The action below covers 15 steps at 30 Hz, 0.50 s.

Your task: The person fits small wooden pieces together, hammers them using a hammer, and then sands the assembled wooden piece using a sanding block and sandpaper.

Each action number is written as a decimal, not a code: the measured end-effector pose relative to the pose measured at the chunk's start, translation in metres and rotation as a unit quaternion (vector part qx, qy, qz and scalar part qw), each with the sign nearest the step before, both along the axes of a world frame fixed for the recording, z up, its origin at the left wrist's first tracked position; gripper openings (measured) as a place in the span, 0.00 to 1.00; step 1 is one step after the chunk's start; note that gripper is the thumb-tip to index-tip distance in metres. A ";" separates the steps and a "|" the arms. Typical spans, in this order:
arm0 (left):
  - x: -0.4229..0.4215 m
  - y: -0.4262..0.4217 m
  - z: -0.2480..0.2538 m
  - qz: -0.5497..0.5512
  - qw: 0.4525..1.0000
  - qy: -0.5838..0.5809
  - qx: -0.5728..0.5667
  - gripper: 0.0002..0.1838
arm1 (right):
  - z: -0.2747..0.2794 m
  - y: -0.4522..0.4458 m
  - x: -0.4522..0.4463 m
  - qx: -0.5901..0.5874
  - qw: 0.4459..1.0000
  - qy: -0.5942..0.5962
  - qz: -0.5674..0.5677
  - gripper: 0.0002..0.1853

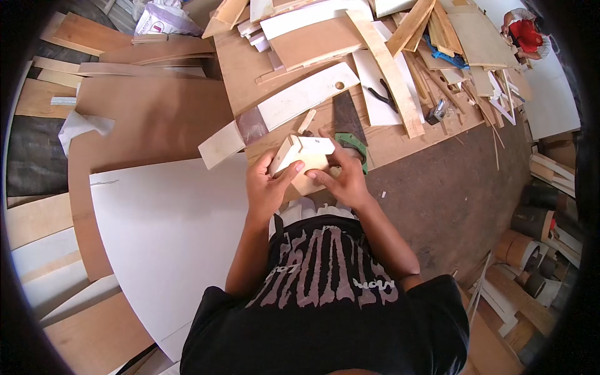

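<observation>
Both my hands hold a small pale wooden block assembly [305,153] in front of my chest, over the near edge of the workbench [253,153]. My left hand [265,182] grips its left side, with the thumb on the near face. On its right side is my right hand [347,178], the thumb pressed to the near face and the fingers partly hidden behind it. Just beyond the assembly lies a small wood stick [307,121]. A handsaw with a green handle [353,148] rests on the bench beside my right hand, its dark blade pointing away.
A long white board with a hole [306,97] lies across the bench. Pliers [382,95] sit on another board, near a long wood strip [390,75]. A large white panel [175,231] is at the left. Another person [526,36] is at the far right.
</observation>
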<state>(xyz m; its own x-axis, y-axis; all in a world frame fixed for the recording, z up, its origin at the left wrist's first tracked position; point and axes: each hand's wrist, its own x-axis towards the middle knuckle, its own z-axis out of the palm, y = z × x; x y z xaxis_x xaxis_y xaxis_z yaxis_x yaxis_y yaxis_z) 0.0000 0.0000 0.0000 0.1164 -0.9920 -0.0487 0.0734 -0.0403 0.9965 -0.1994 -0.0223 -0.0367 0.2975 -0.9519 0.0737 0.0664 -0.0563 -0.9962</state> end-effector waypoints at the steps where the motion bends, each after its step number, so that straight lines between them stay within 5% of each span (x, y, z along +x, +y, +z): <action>1: 0.005 -0.001 -0.004 -0.004 0.995 -0.104 -0.004 0.20 | -0.001 -0.002 0.000 -0.021 0.995 0.098 -0.012 0.50; 2: 0.009 -0.001 -0.010 -0.009 0.978 -0.206 -0.007 0.19 | -0.003 -0.004 -0.001 -0.041 0.980 0.196 -0.024 0.52; 5: 0.013 -0.002 -0.070 0.044 0.989 -0.139 -0.036 0.18 | -0.051 -0.008 -0.013 -0.068 0.937 0.339 -0.042 0.50; 8: 0.033 0.006 -0.121 0.046 0.968 -0.245 0.023 0.18 | -0.077 -0.003 -0.016 0.031 0.946 0.322 -0.032 0.45; 11: 0.035 0.011 -0.165 0.072 0.992 -0.097 0.046 0.17 | -0.092 0.000 -0.019 0.103 0.944 0.313 -0.026 0.43; 15: 0.041 0.013 -0.174 0.058 0.988 -0.137 0.034 0.17 | -0.109 0.004 -0.012 0.144 0.943 0.297 -0.039 0.39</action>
<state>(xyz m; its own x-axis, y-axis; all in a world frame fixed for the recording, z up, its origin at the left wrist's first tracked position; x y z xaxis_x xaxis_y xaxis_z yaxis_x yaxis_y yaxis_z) 0.0407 0.0134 -0.1735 0.2464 -0.9670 -0.0654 -0.1912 -0.1146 0.9748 -0.2112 -0.0187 -0.1459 0.1338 -0.9276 -0.3487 -0.5017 0.2400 -0.8311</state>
